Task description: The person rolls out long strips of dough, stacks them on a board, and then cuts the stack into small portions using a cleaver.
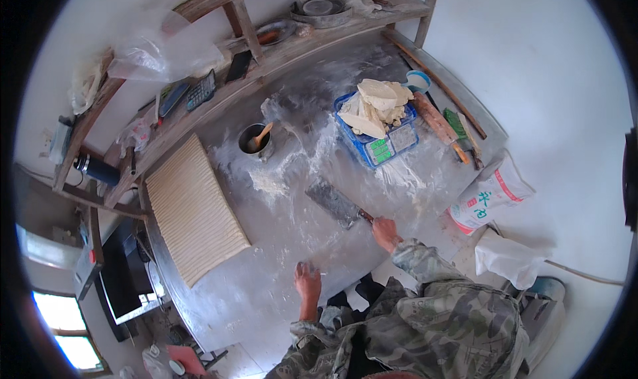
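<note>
My right hand point(385, 234) is wrapped round the dark handle of a cleaver point(335, 205). Its broad, flour-smeared blade points up and left, lying flat or just over the grey table point(279, 209); I cannot tell which. My left hand point(308, 282) is closed, fingers curled, at the table's near side; anything inside it is hidden. To the left lies a pale, ridged sheet point(196, 209), like dough cut into strips. Beyond the blade, a blue digital scale point(383, 151) carries several lumps of dough point(377, 106). A metal pot point(264, 154) with a wooden-handled tool point(262, 134) stands at the middle.
A rolling pin point(433, 118), a green-bladed brush or tool point(454, 122) and a blue-rimmed bowl point(417, 81) are at the right. A white printed sack point(488, 196) leans beside the table. Along the back runs a wooden shelf point(279, 50) with pans, a calculator point(201, 91) and plastic bags.
</note>
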A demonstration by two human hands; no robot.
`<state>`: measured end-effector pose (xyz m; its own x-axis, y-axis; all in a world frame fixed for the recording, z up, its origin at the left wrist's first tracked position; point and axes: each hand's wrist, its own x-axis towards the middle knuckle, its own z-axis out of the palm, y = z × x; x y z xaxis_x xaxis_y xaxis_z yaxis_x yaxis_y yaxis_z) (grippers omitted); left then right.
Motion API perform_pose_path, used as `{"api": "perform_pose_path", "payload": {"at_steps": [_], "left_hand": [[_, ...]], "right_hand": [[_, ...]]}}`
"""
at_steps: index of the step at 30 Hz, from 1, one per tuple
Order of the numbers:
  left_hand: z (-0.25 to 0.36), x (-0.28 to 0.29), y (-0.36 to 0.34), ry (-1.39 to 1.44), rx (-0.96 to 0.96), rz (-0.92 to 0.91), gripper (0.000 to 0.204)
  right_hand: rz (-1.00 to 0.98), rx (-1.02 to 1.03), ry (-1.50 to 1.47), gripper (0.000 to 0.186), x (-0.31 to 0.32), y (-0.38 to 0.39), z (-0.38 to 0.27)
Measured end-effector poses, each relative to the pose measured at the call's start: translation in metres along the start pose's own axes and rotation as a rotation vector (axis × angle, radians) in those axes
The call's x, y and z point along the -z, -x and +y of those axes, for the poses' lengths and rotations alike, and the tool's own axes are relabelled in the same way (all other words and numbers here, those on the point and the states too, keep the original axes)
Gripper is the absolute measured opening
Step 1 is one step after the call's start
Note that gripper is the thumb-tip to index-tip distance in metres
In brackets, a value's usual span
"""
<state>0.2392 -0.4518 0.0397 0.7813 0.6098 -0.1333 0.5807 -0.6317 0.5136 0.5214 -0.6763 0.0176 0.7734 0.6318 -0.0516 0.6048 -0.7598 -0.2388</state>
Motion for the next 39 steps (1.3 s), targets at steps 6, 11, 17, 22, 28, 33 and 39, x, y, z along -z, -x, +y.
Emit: {"api": "perform_pose_path", "payload": {"at_steps": [6, 11, 17, 22, 28, 33, 39], "left_hand": [[0.022, 0.02, -0.007, 0.045, 0.028, 0.044, 0.048], [0.02, 0.031, -0.015, 0.106, 0.135, 0.078, 0.049], [-0.029, 0.038, 0.011, 0.147, 0.319, 0.079, 0.045], [-0.048, 0.034, 0.011, 0.168, 0.311, 0.127, 0.045], [-0.062, 0.032, 0.005, 0.149, 0.244, 0.085, 0.041], [-0.07, 0.03, 0.009, 0.118, 0.24, 0.165, 0.037], [-0.053, 0.034, 0.015, 0.12, 0.243, 0.15, 0.036]], "right_hand": [[-0.045, -0.069, -0.108, 0.02, 0.017, -0.012, -0.024], [-0.142, 0.006, -0.174, 0.021, 0.045, 0.017, -0.006], [-0.71, -0.583, -1.283, 0.024, 0.094, 0.037, -0.039], [-0.697, -0.576, -1.462, 0.031, 0.088, 0.043, -0.041], [-0.713, -0.612, -1.529, 0.034, 0.08, 0.047, -0.047], [-0.718, -0.604, -1.528, 0.036, 0.084, 0.049, -0.062], [-0.727, -0.632, -1.493, 0.037, 0.077, 0.053, -0.048]]}}
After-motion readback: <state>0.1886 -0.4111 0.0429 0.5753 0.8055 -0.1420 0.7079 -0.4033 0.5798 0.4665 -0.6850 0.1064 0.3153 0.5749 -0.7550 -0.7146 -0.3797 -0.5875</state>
